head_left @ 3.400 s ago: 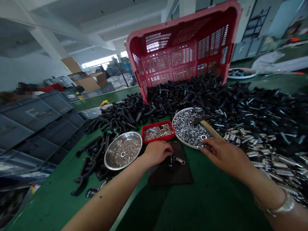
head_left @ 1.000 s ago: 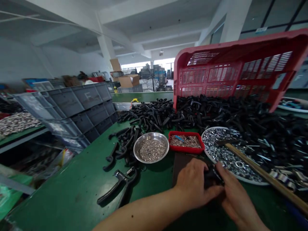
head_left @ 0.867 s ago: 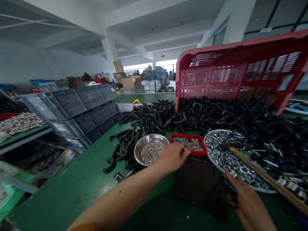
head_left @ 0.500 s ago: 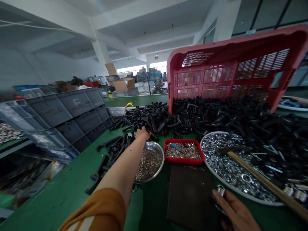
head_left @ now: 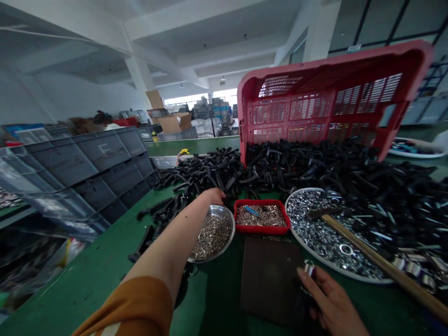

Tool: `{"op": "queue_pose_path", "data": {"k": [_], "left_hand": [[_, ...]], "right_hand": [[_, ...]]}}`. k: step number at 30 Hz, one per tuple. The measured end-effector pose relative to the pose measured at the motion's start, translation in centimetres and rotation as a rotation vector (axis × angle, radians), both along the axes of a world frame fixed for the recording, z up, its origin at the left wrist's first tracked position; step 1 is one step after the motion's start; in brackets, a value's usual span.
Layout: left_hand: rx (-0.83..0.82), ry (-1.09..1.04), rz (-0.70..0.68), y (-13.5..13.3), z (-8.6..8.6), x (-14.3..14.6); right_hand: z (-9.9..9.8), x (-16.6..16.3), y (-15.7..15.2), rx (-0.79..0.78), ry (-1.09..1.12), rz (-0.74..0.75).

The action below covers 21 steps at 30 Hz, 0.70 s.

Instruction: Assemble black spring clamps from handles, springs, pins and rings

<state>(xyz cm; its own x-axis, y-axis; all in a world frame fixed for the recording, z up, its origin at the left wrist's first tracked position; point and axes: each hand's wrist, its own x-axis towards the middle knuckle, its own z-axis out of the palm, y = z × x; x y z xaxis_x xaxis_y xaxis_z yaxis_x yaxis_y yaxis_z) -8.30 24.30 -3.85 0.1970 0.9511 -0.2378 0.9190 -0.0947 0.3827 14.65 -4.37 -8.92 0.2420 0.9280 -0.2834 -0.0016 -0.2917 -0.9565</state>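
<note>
My left hand (head_left: 214, 194) reaches past the round metal bowl (head_left: 233, 229) to the near edge of a heap of black plastic handles (head_left: 213, 173). Its fingers are mostly hidden, so any hold on a handle cannot be made out. At the lower right, my right hand (head_left: 331, 298) is closed, pinching a shiny metal coil spring (head_left: 308, 268) between thumb and fingers. It is beside the right edge of a dark flat plate (head_left: 269, 280). Small metal parts fill the bowl, and a red tray (head_left: 262, 229) of pins stands to its right.
A hammer (head_left: 364, 247) lies across a large white round tray (head_left: 325, 266) of metal rings and nuts. Behind, a red plastic crate (head_left: 315, 70) is tipped over the black handles. Grey stacked bins (head_left: 105, 154) stand at the left.
My left hand has shifted right along the edge of the handle heap, its fingers now less visible. My right hand still holds the spring. The camera view has turned slightly.
</note>
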Motion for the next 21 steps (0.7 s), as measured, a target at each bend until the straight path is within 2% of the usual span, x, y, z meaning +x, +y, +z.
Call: {"op": "queue_pose_path", "data": {"k": [5,9,12,14,16,18,21], "left_hand": [[0.077,-0.024,-0.040,0.0,0.8,0.4],[0.193,-0.159,0.007,-1.1,1.9,-0.9],[0.303,-0.318,0.056,-2.9,3.5,-0.7],[0.311,-0.431,0.039,-5.3,4.2,0.5],[0.212,-0.579,-0.018,-8.9,4.1,2.3],[-0.129,-0.876,-0.084,-13.2,3.3,4.2],[-0.610,-1.051,-0.151,-19.3,1.4,6.6]], "right_hand": [[0.4,-0.8,-0.2,0.077,-0.018,-0.111],[0.2,-0.8,-0.2,0.109,-0.042,-0.092],[0.1,-0.4,-0.1,0.137,-0.066,-0.030],[0.3,-0.1,-0.1,0.219,-0.121,-0.016],[0.8,0.0,-0.3,0.340,-0.196,-0.040],[1.5,-0.1,-0.6,0.446,-0.249,-0.073],[2.6,-0.4,-1.3,0.541,-0.287,-0.086]]}}
